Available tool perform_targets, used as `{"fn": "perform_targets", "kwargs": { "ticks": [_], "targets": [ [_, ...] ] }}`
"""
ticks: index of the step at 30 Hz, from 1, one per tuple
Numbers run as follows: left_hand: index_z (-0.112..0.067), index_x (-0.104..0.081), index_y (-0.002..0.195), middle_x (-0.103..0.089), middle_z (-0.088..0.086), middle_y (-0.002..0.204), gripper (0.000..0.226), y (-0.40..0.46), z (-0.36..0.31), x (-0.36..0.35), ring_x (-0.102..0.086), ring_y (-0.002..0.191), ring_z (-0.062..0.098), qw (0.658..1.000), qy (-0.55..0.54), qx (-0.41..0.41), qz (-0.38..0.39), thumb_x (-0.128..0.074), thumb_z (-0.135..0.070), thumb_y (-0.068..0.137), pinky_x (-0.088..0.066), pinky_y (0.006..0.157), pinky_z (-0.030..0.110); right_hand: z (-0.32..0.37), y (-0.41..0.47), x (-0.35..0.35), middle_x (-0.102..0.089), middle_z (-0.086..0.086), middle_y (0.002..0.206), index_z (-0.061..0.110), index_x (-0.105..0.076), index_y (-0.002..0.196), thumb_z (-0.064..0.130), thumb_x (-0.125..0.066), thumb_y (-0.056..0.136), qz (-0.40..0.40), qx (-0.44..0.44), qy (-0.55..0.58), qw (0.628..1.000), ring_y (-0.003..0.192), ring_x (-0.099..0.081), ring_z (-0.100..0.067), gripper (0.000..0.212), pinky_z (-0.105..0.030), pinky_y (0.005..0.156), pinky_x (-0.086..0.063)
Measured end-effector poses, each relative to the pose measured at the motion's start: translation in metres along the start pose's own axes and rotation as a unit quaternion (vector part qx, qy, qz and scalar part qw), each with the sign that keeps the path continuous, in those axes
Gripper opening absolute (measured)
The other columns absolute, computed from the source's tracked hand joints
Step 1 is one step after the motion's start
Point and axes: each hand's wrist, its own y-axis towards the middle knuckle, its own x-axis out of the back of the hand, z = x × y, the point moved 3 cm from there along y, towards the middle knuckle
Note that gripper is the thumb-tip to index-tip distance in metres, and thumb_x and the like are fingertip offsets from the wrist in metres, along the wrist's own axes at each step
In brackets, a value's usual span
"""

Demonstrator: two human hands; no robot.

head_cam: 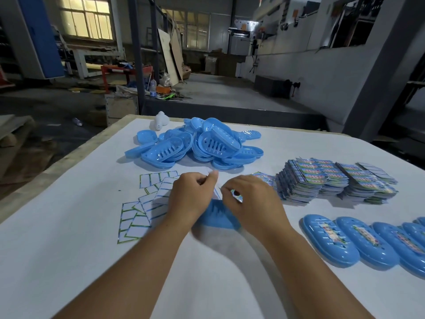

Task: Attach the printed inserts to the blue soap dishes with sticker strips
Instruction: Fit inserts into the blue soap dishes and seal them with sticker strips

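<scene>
Left hand (192, 198) fingers pinch a small clear sticker strip (211, 173); right hand (249, 201) fingers pinch a glossy printed insert (236, 195) above an oval blue plastic soap dish (216, 216) just below both hands.

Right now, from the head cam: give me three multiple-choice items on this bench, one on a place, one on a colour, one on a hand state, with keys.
1. Where does the loose pile of soap dishes lie?
A. beyond the hands
B. under the table
C. at the near right edge

2. What colour are the finished dishes on the right?
A. red
B. blue
C. white

3. What is the left hand doing?
A. lying flat and open
B. pinching something small and pale
C. gripping a bottle

Key: 1 A, the pile sits farther up the table than both hands. 2 B, their shells are blue. 3 B, thumb and forefinger are closed on a pale scrap, too small to identify.
</scene>
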Motion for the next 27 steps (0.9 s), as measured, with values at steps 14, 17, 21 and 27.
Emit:
{"fn": "perform_targets", "kwargs": {
  "ticks": [14,17,21,27],
  "targets": [
    [-0.010,-0.076,0.071,-0.074,0.003,0.069,0.022,-0.006,-0.015,-0.005,-0.067,0.063,0.010,0.971,-0.214,-0.002,0.109,-0.067,-0.013,0.090,-0.053,0.060,0.018,-0.029,0.006,0.001,-0.077,0.001,0.082,0.028,-0.062,0.125,0.017,-0.068,0.096,-0.053,-0.310,0.430,0.846,0.073,-0.074,-0.005,0.032,-0.018,0.054,-0.054],
    [-0.015,-0.068,0.056,-0.060,-0.004,0.052,0.032,-0.006,-0.017,-0.001,-0.043,0.042,0.004,0.975,-0.199,0.007,0.101,-0.067,-0.014,0.088,-0.038,0.044,0.013,-0.033,0.007,0.001,-0.077,0.007,0.079,0.028,-0.062,0.122,0.018,-0.067,0.097,-0.058,-0.314,0.439,0.840,0.072,-0.075,-0.005,0.028,-0.018,0.052,-0.054],
    [-0.016,-0.064,0.054,-0.055,-0.010,0.048,0.034,-0.007,-0.018,0.000,-0.038,0.040,0.003,0.975,-0.194,0.002,0.111,-0.067,-0.012,0.088,-0.036,0.043,0.014,-0.033,0.007,-0.001,-0.077,0.007,0.080,0.031,-0.061,0.120,0.019,-0.068,0.096,-0.050,-0.309,0.432,0.846,0.073,-0.075,-0.007,0.028,-0.021,0.054,-0.057],
    [-0.022,-0.063,0.050,-0.057,-0.013,0.047,0.041,-0.008,-0.020,0.001,-0.045,0.039,0.000,0.976,-0.184,-0.012,0.117,-0.065,-0.011,0.089,-0.037,0.043,0.010,-0.034,0.007,0.000,-0.077,0.004,0.080,0.032,-0.061,0.119,0.020,-0.068,0.096,-0.045,-0.302,0.431,0.849,0.072,-0.075,-0.007,0.027,-0.020,0.054,-0.056]
  ]
}}
